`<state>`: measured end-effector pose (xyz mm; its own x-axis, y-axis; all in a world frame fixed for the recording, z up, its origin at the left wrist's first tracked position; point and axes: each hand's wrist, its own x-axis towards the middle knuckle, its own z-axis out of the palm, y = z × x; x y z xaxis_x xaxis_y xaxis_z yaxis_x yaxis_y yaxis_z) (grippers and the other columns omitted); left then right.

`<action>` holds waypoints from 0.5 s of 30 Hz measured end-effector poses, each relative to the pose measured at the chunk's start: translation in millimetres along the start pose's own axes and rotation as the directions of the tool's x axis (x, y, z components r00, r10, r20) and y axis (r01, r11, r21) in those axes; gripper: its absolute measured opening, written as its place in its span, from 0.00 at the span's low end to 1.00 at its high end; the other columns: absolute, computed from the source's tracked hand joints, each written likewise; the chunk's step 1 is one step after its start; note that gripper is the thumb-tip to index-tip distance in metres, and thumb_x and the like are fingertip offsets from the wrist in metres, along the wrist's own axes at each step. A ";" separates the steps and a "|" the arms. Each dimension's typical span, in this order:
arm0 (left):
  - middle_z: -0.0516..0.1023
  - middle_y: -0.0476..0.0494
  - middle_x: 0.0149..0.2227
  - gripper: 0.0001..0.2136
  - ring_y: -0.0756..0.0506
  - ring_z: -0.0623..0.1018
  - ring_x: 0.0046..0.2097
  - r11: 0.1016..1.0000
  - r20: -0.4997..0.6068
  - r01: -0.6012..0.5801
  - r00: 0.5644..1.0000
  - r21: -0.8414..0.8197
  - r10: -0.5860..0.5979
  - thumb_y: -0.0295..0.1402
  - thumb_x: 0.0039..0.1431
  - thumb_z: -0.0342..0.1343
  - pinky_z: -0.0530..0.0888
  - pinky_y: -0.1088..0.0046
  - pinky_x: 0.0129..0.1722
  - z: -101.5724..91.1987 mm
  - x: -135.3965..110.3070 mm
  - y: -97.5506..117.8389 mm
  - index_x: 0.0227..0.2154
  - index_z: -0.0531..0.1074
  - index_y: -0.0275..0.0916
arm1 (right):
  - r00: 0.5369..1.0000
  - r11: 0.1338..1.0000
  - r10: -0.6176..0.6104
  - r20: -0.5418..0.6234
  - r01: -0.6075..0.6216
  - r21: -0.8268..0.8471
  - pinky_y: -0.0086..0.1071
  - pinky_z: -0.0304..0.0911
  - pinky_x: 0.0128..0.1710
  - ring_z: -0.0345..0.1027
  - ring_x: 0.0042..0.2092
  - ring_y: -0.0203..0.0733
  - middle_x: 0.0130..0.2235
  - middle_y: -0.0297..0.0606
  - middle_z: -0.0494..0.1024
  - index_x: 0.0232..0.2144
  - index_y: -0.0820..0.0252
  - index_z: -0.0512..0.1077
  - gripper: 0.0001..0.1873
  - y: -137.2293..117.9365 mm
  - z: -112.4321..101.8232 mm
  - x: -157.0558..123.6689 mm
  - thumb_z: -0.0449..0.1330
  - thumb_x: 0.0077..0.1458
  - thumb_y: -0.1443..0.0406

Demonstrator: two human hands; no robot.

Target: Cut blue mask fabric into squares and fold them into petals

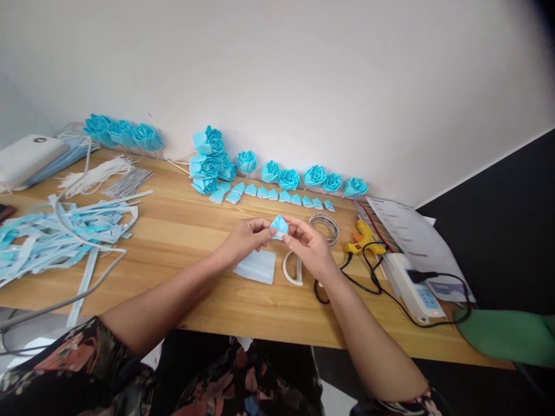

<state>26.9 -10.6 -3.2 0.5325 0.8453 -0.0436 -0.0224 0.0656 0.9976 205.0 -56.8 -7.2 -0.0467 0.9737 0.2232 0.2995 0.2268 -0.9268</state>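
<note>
Pinching one folded blue piece (279, 223); two hands (310, 245); one glue gun (367, 236)

the left hand (246, 238) and the right hand (315, 249) are pinching a small folded blue piece (280, 223) between their fingertips above the wooden desk (182, 231), while a flat light-blue sheet (255, 268) is lying just below and a clear roll (331, 221) is resting beyond the right hand. behind them, a row of similar folded pieces (285, 197) is running along the desk in front of blue flowers (289, 179) that are lining the wall (277, 86). a yellow glue gun (367, 234) is lying near a white power strip (417, 297) on the right, and tangled blue strips (82, 222) are heaping up on the left.
</note>
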 end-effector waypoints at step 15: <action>0.70 0.48 0.21 0.15 0.53 0.65 0.23 0.994 -0.145 0.000 0.989 -0.106 -0.015 0.43 0.50 0.60 0.61 0.77 0.23 -2.5 0.6 5.3 0.24 0.72 0.33 | 0.995 0.633 0.074 -0.065 -0.097 -0.768 0.30 0.61 0.34 0.73 0.35 0.40 0.35 0.34 0.81 0.34 0.55 0.78 0.08 1.8 -49.9 7.6 0.59 0.55 0.67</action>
<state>24.9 -8.4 1.9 0.4041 0.9123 -0.0660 -0.1121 0.1210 0.9863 252.7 -50.1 7.9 0.0379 0.9841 0.1733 0.9261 0.0306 -0.3761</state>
